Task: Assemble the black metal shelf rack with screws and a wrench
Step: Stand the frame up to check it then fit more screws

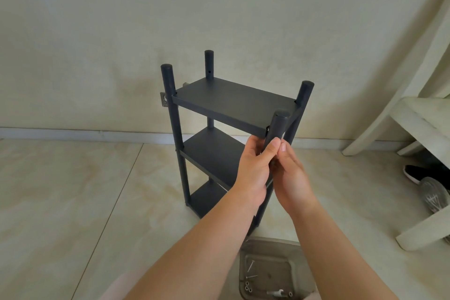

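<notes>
The black metal shelf rack (233, 102) stands upright on the tiled floor with three shelves between its round posts. My left hand (253, 168) grips the near right post (277, 126) just under the top shelf, thumb on the post. My right hand (289, 173) comes in from the right, its fingertips pinched against the same post beside my left thumb. Whatever lies between those fingertips is hidden. A clear plastic tray (267, 248) by my arms holds screws (250, 266), small nuts and a small wrench (276, 293).
A cream wall stands close behind the rack, with a small metal plate (163, 99) at the far left post. A white wooden bench or chair frame (418, 124) fills the right side, with a black shoe (414, 174) and crumpled clear plastic (435, 197) under it.
</notes>
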